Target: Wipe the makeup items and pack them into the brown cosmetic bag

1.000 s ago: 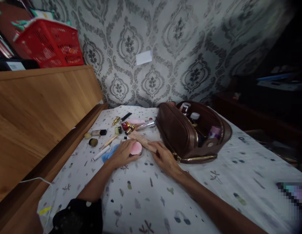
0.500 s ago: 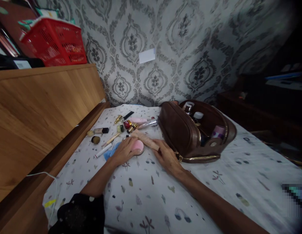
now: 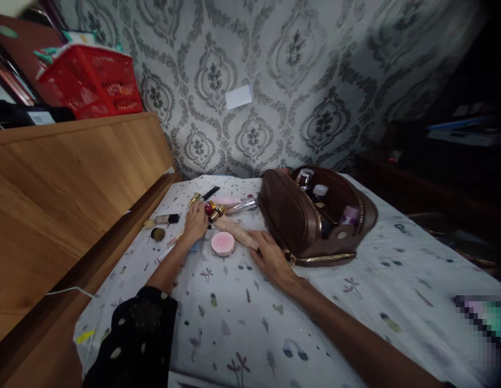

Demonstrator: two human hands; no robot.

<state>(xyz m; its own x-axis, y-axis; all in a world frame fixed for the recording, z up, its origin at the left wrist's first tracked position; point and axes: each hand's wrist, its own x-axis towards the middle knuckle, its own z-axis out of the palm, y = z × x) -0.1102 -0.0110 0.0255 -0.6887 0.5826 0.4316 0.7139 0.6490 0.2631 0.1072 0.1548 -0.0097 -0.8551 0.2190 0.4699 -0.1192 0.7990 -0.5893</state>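
Note:
My left hand (image 3: 194, 223) reaches forward over the bedsheet, palm down, among small cosmetics near a red-capped bottle (image 3: 210, 207); its fingers are curled and I cannot see whether they hold anything. The round pink compact (image 3: 222, 243) lies uncovered on the sheet between my hands. My right hand (image 3: 270, 258) rests on the near end of a long beige tube (image 3: 236, 231), beside the open brown toiletry bag (image 3: 299, 223). Bottles stand inside the bag.
More cosmetics lie scattered at the back left: a black pencil (image 3: 210, 193), a pink tube (image 3: 238, 203), a foundation bottle (image 3: 166, 219), a round brush head (image 3: 157, 234). A wooden headboard (image 3: 64, 183) runs along the left, with a red basket (image 3: 90, 81) on top.
My left hand has lifted off the pink compact and moved forward and left to the small bottles. The compact is now uncovered. My right hand has barely moved.

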